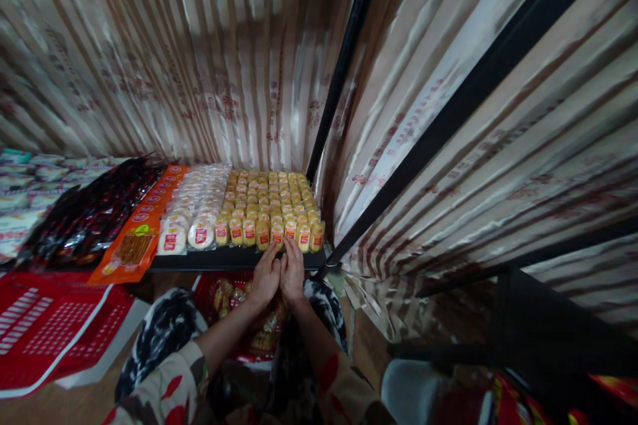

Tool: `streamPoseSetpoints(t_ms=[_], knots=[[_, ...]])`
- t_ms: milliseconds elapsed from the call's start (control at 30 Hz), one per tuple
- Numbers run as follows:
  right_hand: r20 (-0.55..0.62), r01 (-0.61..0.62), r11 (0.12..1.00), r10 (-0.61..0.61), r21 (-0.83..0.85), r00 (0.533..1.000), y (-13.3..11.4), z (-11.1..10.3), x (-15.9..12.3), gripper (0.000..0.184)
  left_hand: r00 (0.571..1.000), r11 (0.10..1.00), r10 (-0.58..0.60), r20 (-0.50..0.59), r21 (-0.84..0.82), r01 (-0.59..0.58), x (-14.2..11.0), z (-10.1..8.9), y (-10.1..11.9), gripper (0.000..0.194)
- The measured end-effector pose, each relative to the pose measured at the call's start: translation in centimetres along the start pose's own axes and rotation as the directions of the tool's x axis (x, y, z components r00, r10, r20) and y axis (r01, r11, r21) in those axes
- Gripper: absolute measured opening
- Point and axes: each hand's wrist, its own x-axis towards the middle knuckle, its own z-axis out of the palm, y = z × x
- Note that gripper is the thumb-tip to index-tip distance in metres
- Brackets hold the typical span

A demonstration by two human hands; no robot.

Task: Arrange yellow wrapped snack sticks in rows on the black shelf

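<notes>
Striped curtains back a dark shelf (234, 259) where both hands (279, 273), apparently pinching, straighten front-row small yellow wrapped snack packs (269, 209); alignment needs care.

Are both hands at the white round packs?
No, left hand and right hand both touch the front row of yellow snack packs; the white round packs lie further left.

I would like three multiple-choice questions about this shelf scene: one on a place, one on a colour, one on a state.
1. Where do both hands reach?
A. front row of yellow packets
B. red crate
C. black packets

2. What colour is the flat pack beside the white round packets?
A. blue
B. orange
C. green

3. How are the yellow packets?
A. scattered
B. piled loosely
C. in neat rows

Answers:
1 A: left hand and right hand touch the yellow packets at the shelf edge.
2 B: the orange pack lies left of the white round packets.
3 C: they stand aligned.
</notes>
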Motion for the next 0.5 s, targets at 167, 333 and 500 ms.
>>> streamPoseSetpoints(t_ms=[167, 333, 500], knots=[[-0.012, 0.057, 0.998, -0.057, 0.037, 0.998, -0.5, -0.6, -1.0, 0.044, 0.998, 0.998, 0.033, -0.047, 0.051, -0.031, -0.9, -0.6, -0.4, 0.036], [0.046, 0.011, 0.996, -0.016, 0.093, 0.999, -1.4, -0.2, -3.8, 0.031, 0.996, 0.986, 0.086, -0.034, 0.147, -0.08, -3.5, -2.2, -2.7, 0.026], [0.263, -0.093, 0.996, 0.086, 0.012, 0.961, -1.6, 2.2, -7.0, 0.029, 1.0, 0.962, -0.003, 0.0, 0.274, 0.003, -5.5, -3.7, -6.6, 0.025]])
